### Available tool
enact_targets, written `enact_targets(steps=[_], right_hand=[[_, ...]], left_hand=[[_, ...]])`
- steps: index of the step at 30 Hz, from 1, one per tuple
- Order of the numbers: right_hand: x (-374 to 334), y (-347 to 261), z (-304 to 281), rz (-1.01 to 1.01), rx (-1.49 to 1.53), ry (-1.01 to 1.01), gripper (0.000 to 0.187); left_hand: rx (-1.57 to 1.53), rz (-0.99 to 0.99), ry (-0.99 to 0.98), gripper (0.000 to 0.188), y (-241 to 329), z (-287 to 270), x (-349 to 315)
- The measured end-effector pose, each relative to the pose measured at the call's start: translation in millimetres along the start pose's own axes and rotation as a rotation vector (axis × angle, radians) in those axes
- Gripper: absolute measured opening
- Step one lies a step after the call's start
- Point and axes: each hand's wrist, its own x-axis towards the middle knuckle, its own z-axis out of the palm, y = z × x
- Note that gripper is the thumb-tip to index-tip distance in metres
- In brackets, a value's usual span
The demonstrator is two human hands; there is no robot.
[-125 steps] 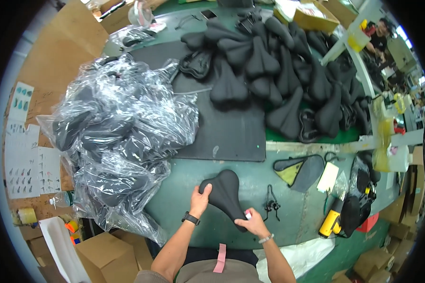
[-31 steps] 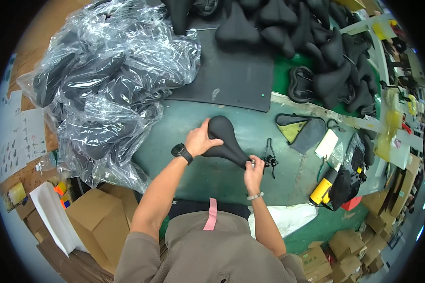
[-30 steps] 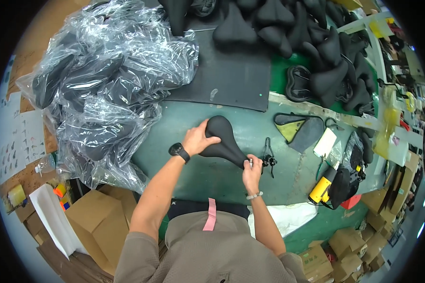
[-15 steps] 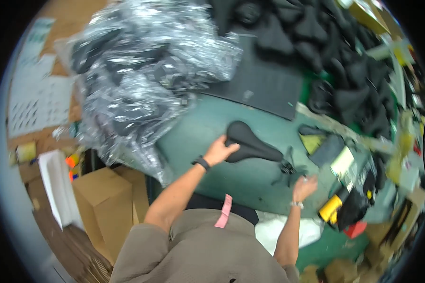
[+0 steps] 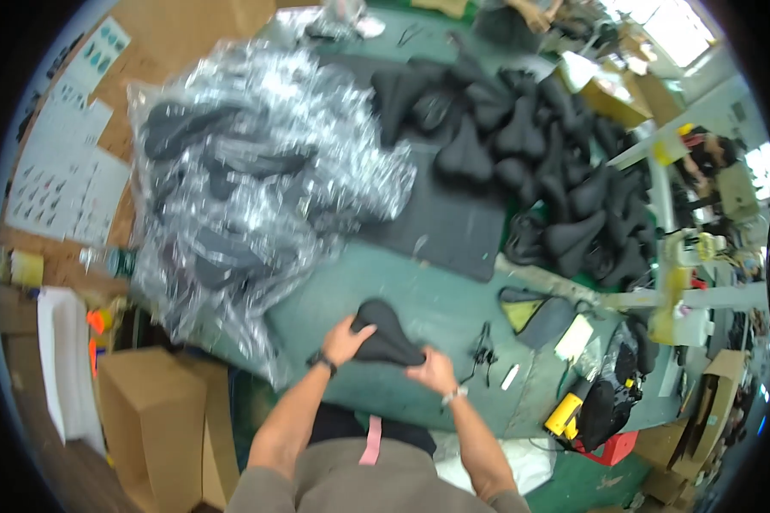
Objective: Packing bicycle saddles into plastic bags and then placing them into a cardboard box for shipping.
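Note:
A black bicycle saddle (image 5: 387, 333) is held between both hands, just above the green tabletop near my body. My left hand (image 5: 346, 340) grips its broad end, with the thumb on top and the fingers at the side. At the narrow nose, my right hand (image 5: 434, 371) has its fingers closed on the tip. To the right of that hand lie a tangle of thin black cords (image 5: 484, 352) and a small white stick-like piece (image 5: 510, 377). The saddle's underside is hidden.
Clear plastic bags (image 5: 257, 188) with black saddles inside heap up at left. Loose black saddles (image 5: 522, 137) pile at the far right by a dark mat (image 5: 453, 218). A yellow-handled tool (image 5: 565, 415) lies at right; an open carton (image 5: 158, 410) stands lower left.
My right hand has moved left from beside the cords onto the saddle's nose. The small white piece now lies bare on the table. The view has shifted, showing more of the far side.

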Motion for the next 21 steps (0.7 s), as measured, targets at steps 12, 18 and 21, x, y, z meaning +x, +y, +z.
enact_targets(steps=[12,18,21], right_hand=[[191.2,-131.5,-172.2,0.224,0.642,0.653,0.062],[317.9,-136.5,-246.4,0.072,0.726,0.846,0.102],[276.5,-197.9,-126.4,-0.062,0.29,0.358,0.072]], left_hand=[[-0.246,0.026,-0.018,0.042,-139.3,-18.3,-100.4],[-0.274,-0.05,-0.069,0.04,-161.1,-26.8,-122.5],[-0.33,-0.163,0.061,0.044,-188.2,-39.1,-155.4]])
